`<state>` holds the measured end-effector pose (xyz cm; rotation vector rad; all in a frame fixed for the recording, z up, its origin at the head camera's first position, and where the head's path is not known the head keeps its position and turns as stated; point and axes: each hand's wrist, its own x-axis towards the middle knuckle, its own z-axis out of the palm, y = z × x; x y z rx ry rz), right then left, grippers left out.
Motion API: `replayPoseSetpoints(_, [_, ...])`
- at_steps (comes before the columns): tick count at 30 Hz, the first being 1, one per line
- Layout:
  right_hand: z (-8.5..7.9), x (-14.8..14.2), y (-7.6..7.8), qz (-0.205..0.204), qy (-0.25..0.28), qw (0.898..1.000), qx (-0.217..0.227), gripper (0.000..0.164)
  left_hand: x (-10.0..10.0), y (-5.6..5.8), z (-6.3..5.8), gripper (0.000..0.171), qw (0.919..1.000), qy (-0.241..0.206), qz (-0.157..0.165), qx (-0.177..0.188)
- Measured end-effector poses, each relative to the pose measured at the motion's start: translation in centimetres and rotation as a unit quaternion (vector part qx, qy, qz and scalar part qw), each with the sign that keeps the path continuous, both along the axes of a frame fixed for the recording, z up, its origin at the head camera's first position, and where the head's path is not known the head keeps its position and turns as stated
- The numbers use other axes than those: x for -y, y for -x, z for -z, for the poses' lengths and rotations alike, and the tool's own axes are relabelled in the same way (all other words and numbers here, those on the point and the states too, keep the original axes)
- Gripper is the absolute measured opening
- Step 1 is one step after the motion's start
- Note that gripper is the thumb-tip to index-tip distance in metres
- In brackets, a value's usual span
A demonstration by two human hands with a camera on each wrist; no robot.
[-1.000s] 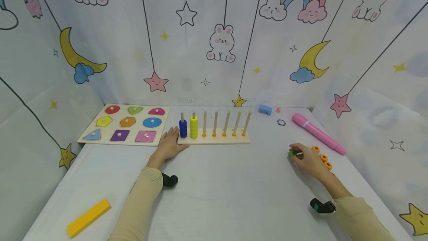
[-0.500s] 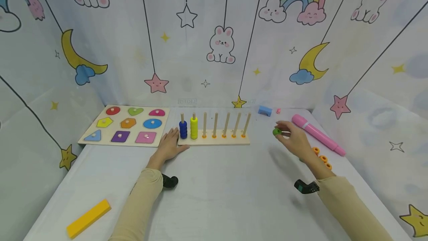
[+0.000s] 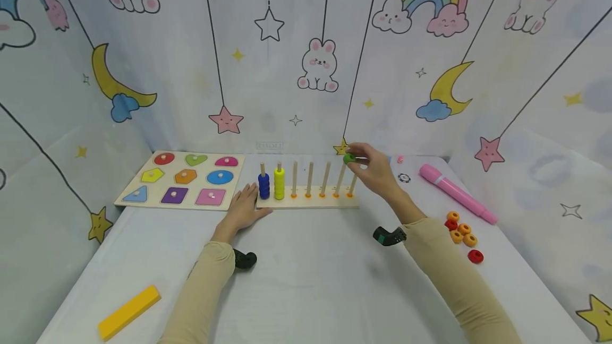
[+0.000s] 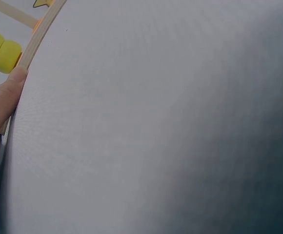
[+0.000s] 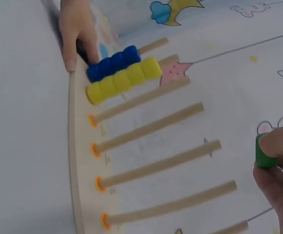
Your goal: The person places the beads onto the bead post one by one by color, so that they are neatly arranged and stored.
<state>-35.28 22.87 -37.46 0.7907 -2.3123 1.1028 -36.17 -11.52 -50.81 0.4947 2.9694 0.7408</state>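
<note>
A wooden peg board stands at the back of the table, with a stack of blue beads on its leftmost peg and yellow beads on the one beside it. The other pegs are bare. My left hand rests at the board's left end, fingers spread; its thumb lies along the front edge. My right hand pinches a green bead between thumb and fingers, up at the height of the peg tops near the right end. In the right wrist view the bead is apart from the visible pegs.
Left of the board lies a shape puzzle. Loose orange beads and red beads lie at the right, below a pink marker-shaped toy. A yellow block is at the front left. A printed curtain hangs behind.
My right hand has lifted the green bead from the right side and carried it left to the pegs, uncovering the loose red and orange beads. My left hand has stayed in place.
</note>
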Motion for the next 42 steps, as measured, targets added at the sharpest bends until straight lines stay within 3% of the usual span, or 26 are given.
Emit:
replayPoseSetpoints(6, [0.0, 4.2, 1.2, -0.048, 0.008, 0.999, 0.008, 0.041, -0.3, 0.2, -0.2, 0.087, 1.0, 0.006, -0.001, 0.001])
replayPoseSetpoints(11, [0.5, 7.0, 2.6, -0.073, -0.019, 0.997, 0.018, 0.04, -0.4, 0.2, -0.3, 0.087, 1.0, 0.008, -0.001, 0.001])
replayPoseSetpoints(18, [1.1, 9.7, 3.4, -0.064, -0.062, 0.996, 0.028, 0.037, -0.8, 0.3, 0.0, 0.087, 1.0, 0.009, 0.0, 0.002])
replayPoseSetpoints(32, [1.2, 10.2, 3.9, -0.046, -0.089, 0.995, 0.026, 0.039, -0.7, 0.5, -0.1, 0.088, 1.0, 0.008, -0.002, 0.002])
replayPoseSetpoints(42, [1.7, 8.1, 3.4, -0.033, -0.057, 0.997, 0.028, 0.036, -0.2, 0.2, 0.1, 0.088, 1.0, 0.004, -0.007, 0.003])
